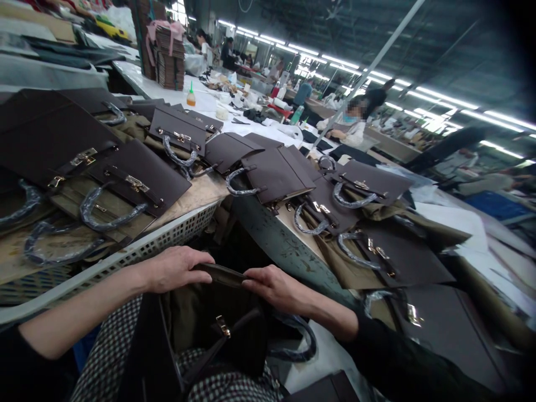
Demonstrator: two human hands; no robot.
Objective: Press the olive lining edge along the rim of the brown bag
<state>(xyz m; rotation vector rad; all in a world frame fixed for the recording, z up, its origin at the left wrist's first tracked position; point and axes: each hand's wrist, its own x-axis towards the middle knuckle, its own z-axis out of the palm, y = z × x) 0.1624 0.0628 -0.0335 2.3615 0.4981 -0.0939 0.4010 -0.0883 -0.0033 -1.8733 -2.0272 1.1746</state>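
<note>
A dark brown handbag (218,346) lies in my lap, its olive lining and a gold clasp showing. My left hand (180,270) pinches one end of the bag's upper edge between thumb and fingers. At the other end of that edge, my right hand (272,287) grips with its thumb on top. Between them the edge runs nearly straight, tilting down slightly to the right. A plastic-wrapped handle (307,343) hangs below my right wrist. The bag's lower part is in shadow and partly hidden.
Several brown handbags with wrapped handles lie on the left worktop (190,200) and the right table. A white plastic crate (184,226) stands close by my left arm. Farther back are a glue bottle (191,96), a stack of brown pieces (170,58) and people at work.
</note>
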